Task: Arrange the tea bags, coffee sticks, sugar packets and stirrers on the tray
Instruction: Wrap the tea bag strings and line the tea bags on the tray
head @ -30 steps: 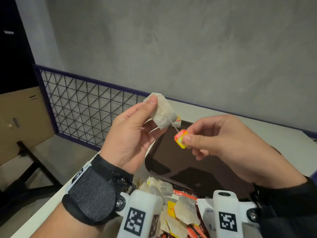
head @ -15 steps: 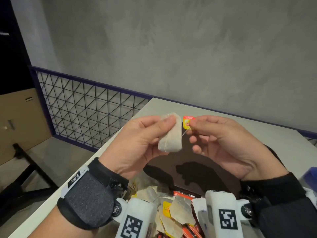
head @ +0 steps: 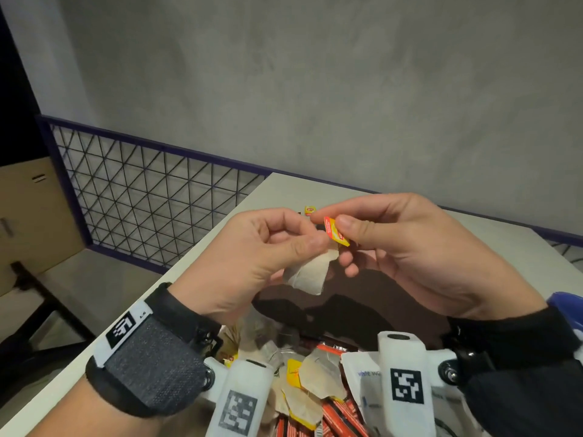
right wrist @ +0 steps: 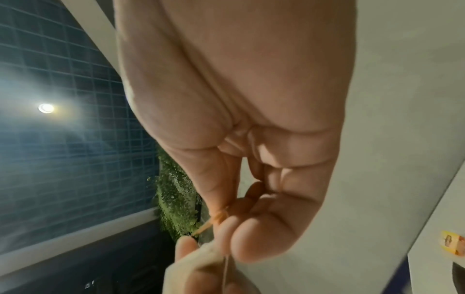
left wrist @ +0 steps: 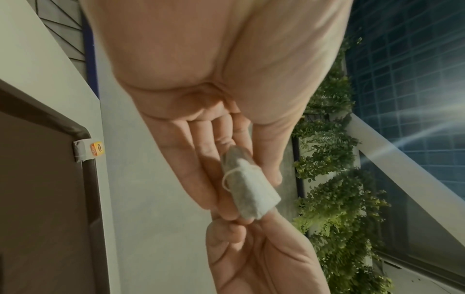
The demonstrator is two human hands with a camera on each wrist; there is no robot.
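My left hand (head: 310, 239) pinches a beige tea bag (head: 307, 275) by its top, above the dark brown tray (head: 394, 310). My right hand (head: 331, 222) pinches the bag's orange and yellow tag (head: 336, 232), held right beside the left fingertips. In the left wrist view the tea bag (left wrist: 249, 189) has its string looped round it. The tag (right wrist: 214, 220) shows edge-on in the right wrist view. Another tea bag (left wrist: 81, 151) lies at the tray's far corner, its tag (head: 309, 210) on the table.
A heap of tea bags, red coffee sticks and white sugar packets (head: 318, 386) lies near me, below my wrists. The white table (head: 473, 234) ends at a mesh railing (head: 151, 200) on the left. Something blue (head: 564, 305) sits at the right edge.
The right hand has brought the tag from a string's length away up against the bag. The left hand has turned so that the bag now hangs below its fingertips.
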